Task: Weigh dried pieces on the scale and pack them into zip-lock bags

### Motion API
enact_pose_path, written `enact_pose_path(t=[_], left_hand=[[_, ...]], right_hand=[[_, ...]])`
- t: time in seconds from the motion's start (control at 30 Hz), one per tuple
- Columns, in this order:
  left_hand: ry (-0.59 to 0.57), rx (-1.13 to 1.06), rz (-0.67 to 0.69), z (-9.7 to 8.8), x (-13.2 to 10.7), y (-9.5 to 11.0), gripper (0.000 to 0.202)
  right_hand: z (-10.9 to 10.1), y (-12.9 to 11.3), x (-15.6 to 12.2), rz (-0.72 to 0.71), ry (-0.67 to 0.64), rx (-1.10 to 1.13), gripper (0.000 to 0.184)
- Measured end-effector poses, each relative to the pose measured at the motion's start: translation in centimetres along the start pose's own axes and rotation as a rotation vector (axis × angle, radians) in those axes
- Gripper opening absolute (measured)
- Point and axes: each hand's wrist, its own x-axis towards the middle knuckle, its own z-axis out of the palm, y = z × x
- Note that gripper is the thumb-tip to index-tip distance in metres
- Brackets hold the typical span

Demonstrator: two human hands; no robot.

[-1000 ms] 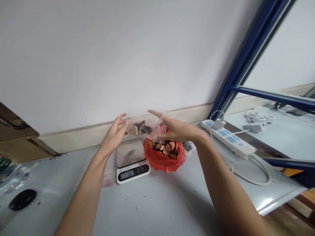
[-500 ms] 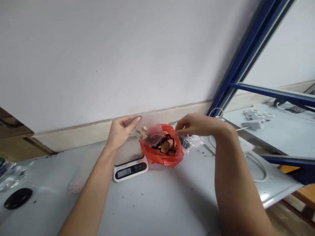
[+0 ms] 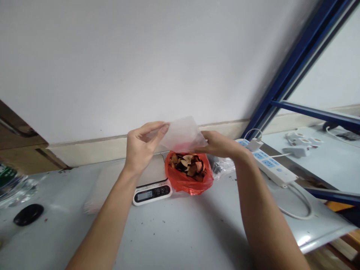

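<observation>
A translucent plastic bag (image 3: 182, 133) is pinched at its left end between the thumb and fingers of my left hand (image 3: 142, 144). My right hand (image 3: 215, 144) is at the bag's right end, its fingers closed on it and partly hidden. Below the bag, an opened red plastic bag (image 3: 191, 185) holds a pile of dried slices (image 3: 188, 165), brown and pale. Left of the red bag, a white kitchen scale (image 3: 153, 193) shows 0.0, its platform partly behind my left hand and wrist.
A stack of clear bags (image 3: 98, 191) lies left of the scale. A black oval object (image 3: 28, 215) sits farther left. Power strips (image 3: 270, 163) with a white cable are at the right. Crumpled clear plastic (image 3: 225, 167) lies behind the red bag. A blue frame (image 3: 278, 86) stands at right.
The translucent bag has been raised and levelled, and the pale pieces seen in it earlier no longer show there. Pale slices now lie atop the pile. My right hand has closed on the bag's right end.
</observation>
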Motion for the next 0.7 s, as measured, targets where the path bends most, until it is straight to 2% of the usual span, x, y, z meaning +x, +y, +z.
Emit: enact_pose_path(t=[0.1, 0.2, 0.3, 0.37, 0.47, 0.5, 0.6, 0.7], left_hand=[[0.066, 0.054, -0.081, -1.6, 0.7, -0.6, 0.031], [0.026, 0.165, -0.121, -3.8, 1.3, -0.7, 0.03], [-0.133, 0.305, -0.172, -6.9, 1.6, -0.4, 0.031], [-0.27, 0.413, -0.229, -9.5, 1.7, -0.5, 0.032], [-0.448, 0.601, -0.38, -14.0, 1.4, -1.4, 0.03], [-0.459, 0.65, -0.431, -15.4, 1.2, -1.8, 0.03], [-0.442, 0.694, -0.549, -19.0, 0.1, -3.2, 0.03], [-0.351, 0.654, -0.538, -20.9, -1.0, -4.2, 0.035]], right_hand=[[0.0, -0.4, 0.1, -0.059, 0.085, 0.174, 0.032], [0.7, -1.1, 0.5, -0.109, 0.175, 0.39, 0.038], [2.2, -2.3, 0.9, -0.109, 0.247, 0.555, 0.043], [3.8, -3.3, 1.2, -0.113, 0.286, 0.565, 0.043], [6.8, -4.9, 1.7, -0.162, 0.361, 0.435, 0.032], [8.0, -5.6, 1.9, -0.196, 0.388, 0.355, 0.027], [11.6, -7.9, 2.3, -0.329, 0.404, -0.006, 0.02], [15.1, -10.9, 2.4, -0.494, 0.225, -0.393, 0.025]])
